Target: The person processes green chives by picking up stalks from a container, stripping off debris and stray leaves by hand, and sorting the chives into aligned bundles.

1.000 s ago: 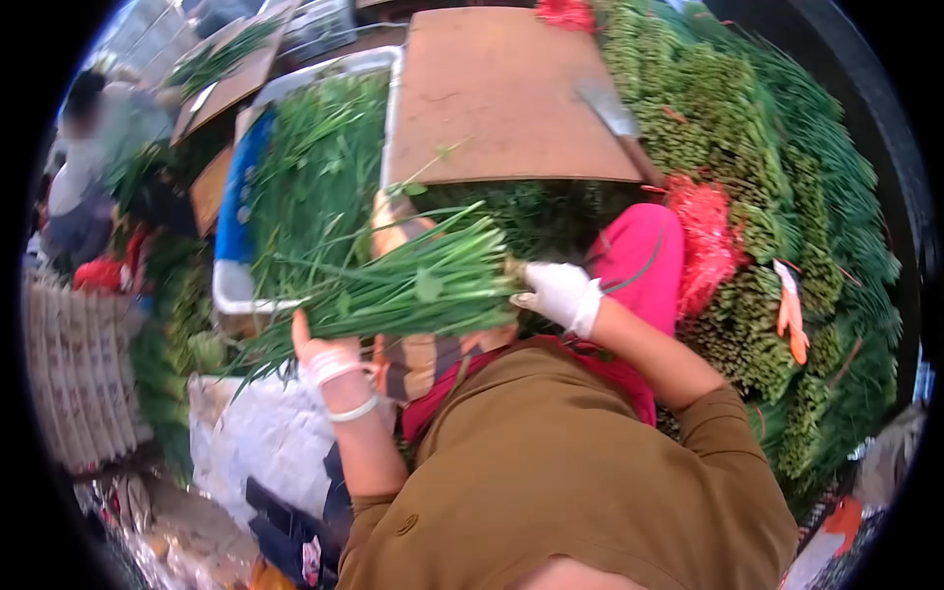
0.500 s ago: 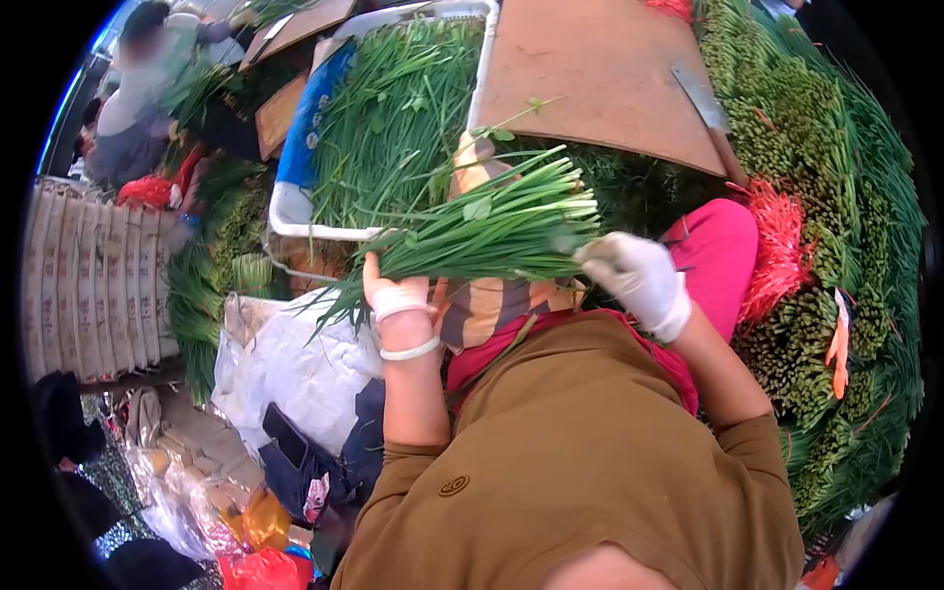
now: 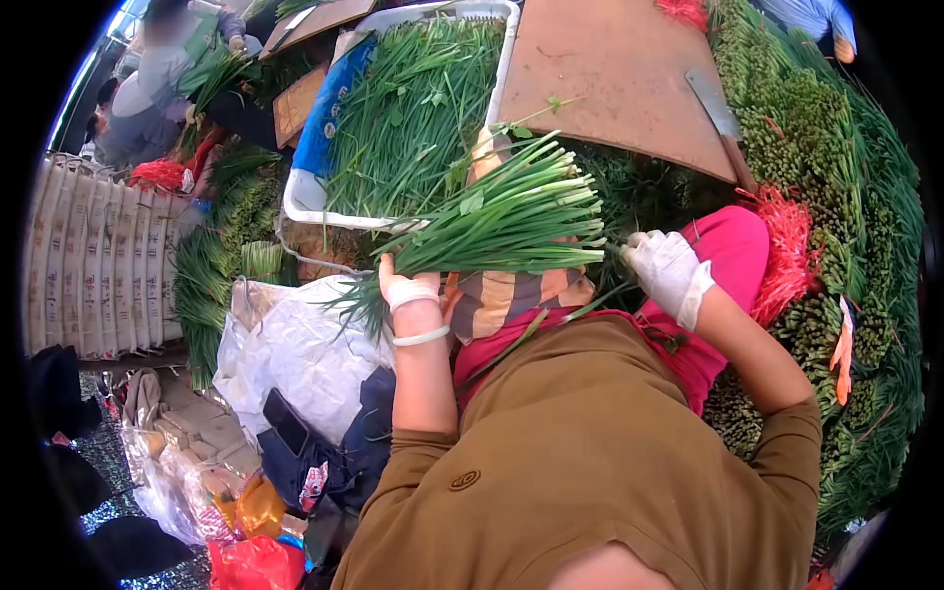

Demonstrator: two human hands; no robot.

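Observation:
My left hand, in a whitish glove with a white band at the wrist, is closed around the leafy end of a big bunch of green chives. The pale cut ends fan out toward the right, above my lap. Just right of those ends is my right hand, also gloved, its fingers curled together in a pinch. Whatever the fingertips hold is too small to make out. A loose green blade lies below, close to that hand.
A white crate full of chives stands ahead, beside a brown board carrying a knife. Red ties and stacked bundles line the right. A phone lies at left. Other people work at upper left.
My right hand has moved right and slightly away from the cut ends, with its fingers curled in. The bunch stays in my left hand. The view has shifted slightly.

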